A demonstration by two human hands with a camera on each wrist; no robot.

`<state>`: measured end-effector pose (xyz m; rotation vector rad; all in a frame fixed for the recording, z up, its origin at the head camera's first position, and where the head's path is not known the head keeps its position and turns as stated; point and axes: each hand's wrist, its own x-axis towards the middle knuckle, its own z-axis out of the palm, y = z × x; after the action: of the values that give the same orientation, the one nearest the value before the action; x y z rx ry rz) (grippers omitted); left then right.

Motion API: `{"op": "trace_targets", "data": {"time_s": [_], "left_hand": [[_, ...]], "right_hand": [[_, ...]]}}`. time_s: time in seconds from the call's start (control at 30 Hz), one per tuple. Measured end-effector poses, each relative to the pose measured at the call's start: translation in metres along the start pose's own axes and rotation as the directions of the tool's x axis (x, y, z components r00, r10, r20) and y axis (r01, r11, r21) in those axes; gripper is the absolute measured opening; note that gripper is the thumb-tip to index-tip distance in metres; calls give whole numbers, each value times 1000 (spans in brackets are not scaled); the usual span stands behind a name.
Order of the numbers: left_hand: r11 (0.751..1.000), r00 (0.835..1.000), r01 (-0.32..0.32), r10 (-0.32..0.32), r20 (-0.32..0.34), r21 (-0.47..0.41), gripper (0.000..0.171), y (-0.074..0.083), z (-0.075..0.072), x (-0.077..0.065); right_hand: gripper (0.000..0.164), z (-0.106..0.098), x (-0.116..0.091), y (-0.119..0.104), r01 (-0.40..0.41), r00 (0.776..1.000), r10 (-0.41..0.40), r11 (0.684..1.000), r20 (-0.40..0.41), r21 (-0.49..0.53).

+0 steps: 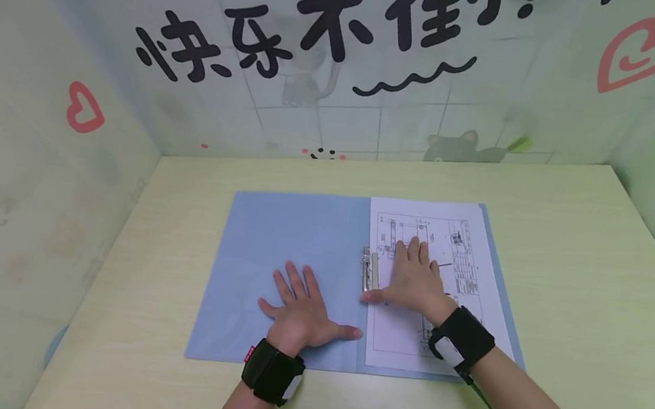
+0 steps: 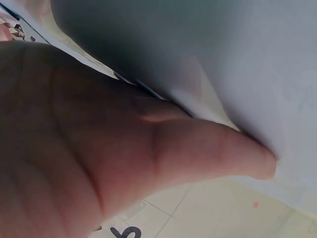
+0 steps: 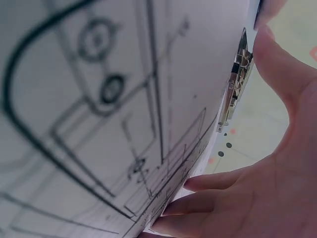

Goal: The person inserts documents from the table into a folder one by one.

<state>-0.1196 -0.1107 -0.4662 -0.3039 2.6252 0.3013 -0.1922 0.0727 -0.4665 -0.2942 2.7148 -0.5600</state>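
Observation:
A blue clip folder (image 1: 294, 228) lies spread on the table, its cover to the left. On its right half sits a white sheet with a technical drawing (image 1: 443, 212), beside a metal clip (image 1: 367, 271) near the fold. My left hand (image 1: 304, 317) rests on the blue cover with fingers spread and thumb toward the fold. My right hand (image 1: 416, 283) lies on the drawing, fingers straight, thumb near the clip's lower end. In the right wrist view, the printed lines, the clip (image 3: 237, 79) and the right hand (image 3: 277, 188) show close up; the left wrist view shows the left thumb (image 2: 213, 148).
The pale wood-grain table (image 1: 590, 264) extends around the folder. Behind it stands a printed wall panel (image 1: 344, 118) with black lettering, and side panels (image 1: 28, 195) close in at left and right. Both wrists wear black bands (image 1: 273, 372).

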Motion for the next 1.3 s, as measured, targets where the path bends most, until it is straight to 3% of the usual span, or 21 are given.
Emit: {"op": "trace_targets", "data": {"time_s": [0.67, 1.03, 1.3], "left_hand": [[1000, 1000, -12, 12, -12, -9, 144, 1, -3, -1], [1000, 1000, -8, 8, -19, -14, 144, 0, 1, -2], [1000, 999, -13, 13, -45, -7, 145, -3, 2, -3]], "right_hand": [[129, 1, -5, 3, 24, 999, -24, 1000, -25, -3], [112, 0, -23, 25, 132, 990, -132, 991, -54, 6], [113, -10, -49, 68, 94, 995, -93, 996, -37, 8]]}}
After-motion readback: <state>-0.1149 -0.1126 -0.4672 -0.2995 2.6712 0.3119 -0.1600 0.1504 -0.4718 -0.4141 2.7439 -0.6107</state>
